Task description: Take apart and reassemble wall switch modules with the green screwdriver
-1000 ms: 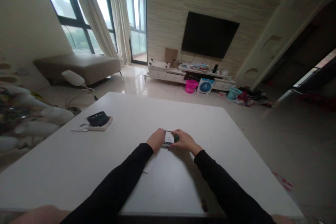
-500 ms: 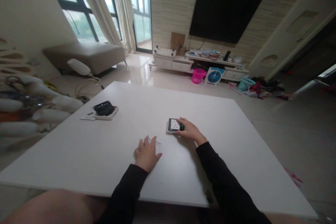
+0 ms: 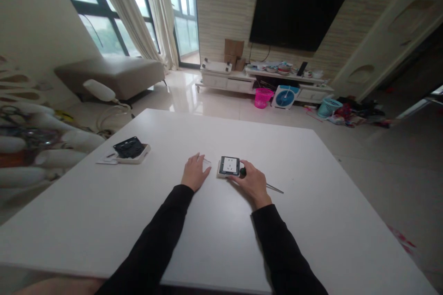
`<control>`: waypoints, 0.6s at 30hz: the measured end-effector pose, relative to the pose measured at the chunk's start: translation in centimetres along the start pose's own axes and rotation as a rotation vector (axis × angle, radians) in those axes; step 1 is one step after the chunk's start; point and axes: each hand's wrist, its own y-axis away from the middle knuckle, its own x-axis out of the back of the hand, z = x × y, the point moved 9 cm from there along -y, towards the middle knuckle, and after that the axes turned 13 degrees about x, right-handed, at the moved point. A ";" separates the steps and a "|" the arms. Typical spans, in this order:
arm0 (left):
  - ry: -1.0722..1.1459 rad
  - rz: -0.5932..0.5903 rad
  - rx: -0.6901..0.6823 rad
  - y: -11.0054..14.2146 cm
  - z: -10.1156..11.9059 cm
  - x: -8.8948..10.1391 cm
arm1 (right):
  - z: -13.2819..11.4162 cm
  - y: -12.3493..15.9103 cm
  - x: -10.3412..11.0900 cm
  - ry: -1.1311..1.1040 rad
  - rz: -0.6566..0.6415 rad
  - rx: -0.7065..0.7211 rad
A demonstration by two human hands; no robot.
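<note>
My right hand grips the right side of a wall socket, which has a white face, a dark frame and a pale base. In the same palm is a screwdriver; its dark green handle end shows by the thumb and its metal shaft sticks out behind the hand. To the left of the socket, my left hand rests low at the table with fingers and thumb curved around a thin clear piece. Only the edge of that piece shows, so its kind is unclear.
On the white table, at left, a black panel lies on a pale box-like base beside small flat parts. White lamp shades crowd the table's left side. Beyond stand a pink basket and a blue fan.
My left hand has moved forward, closer to the socket, with the clear piece. My right hand has turned a little, so more of the socket's face and the screwdriver's shaft show.
</note>
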 end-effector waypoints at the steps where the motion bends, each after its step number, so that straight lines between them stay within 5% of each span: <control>1: 0.024 0.014 0.005 -0.4 0.2 -0.1 | 0.0 0.1 0.2 0.009 0.015 0.013; 7: 0.397 0.232 -0.047 -1.0 2.0 2.7 | -1.1 1.0 3.6 0.005 0.321 0.275; 11: 0.628 0.141 -0.220 -0.4 3.9 3.2 | -2.1 3.4 7.7 -0.013 0.731 0.362; 14: 0.640 0.015 -0.264 0.1 4.8 2.3 | -1.4 5.4 10.1 -0.004 1.012 0.267; 18: 0.631 -0.086 -0.286 0.4 5.3 1.4 | 3.5 7.4 10.9 -0.280 1.288 -0.089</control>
